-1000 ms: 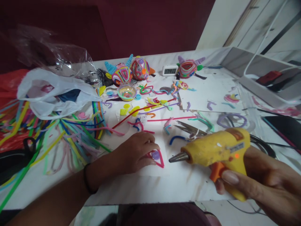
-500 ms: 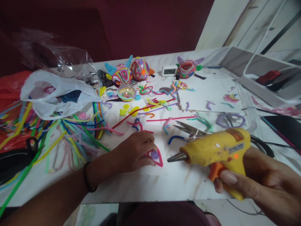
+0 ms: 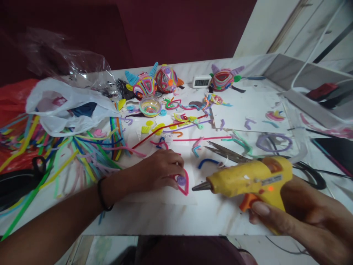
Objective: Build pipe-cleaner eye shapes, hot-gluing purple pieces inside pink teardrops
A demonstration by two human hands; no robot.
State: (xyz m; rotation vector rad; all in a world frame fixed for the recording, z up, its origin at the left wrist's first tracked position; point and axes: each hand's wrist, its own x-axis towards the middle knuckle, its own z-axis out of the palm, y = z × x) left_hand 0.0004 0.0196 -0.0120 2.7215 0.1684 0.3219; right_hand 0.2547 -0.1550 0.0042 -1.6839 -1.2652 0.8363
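the white desk (image 3: pixel 171 221) fills most of the view, and on its left side lies a white plastic bag (image 3: pixel 63 123), with many coloured fuzzy sticks (image 3: pixel 91 158) in front of it.

the left forearm (image 3: pixel 68 217) comes from the lower left corner and slopes up toward the middle of the desk, with a dark band (image 3: pixel 102 197) around the wrist. the right hand (image 3: pixel 311 213) comes from the lower right, turned on its side, with its thumb in front. its grip is closed around the handle of a yellow glue gun (image 3: pixel 248 176), and the gun is held above the desk, almost level, its metal tip (image 3: pixel 201 186) pointing to the left.

the left hand (image 3: pixel 158 171) is over a white paper (image 3: pixel 162 198), with back of the hand up and fingers bent. its grip is pinching the left end of a pink loop (image 3: pixel 188 182), between fingers and thumb. this loop is above or on the paper, in the middle of the desk, just beside the metal tip and apart from it; if it is lifted, i cannot tell.

behind the gun lie scissors (image 3: pixel 226 151), with the blades toward the left. the smallest is a purple disc (image 3: pixel 181 180), inside the pink loop, near the fingertips.
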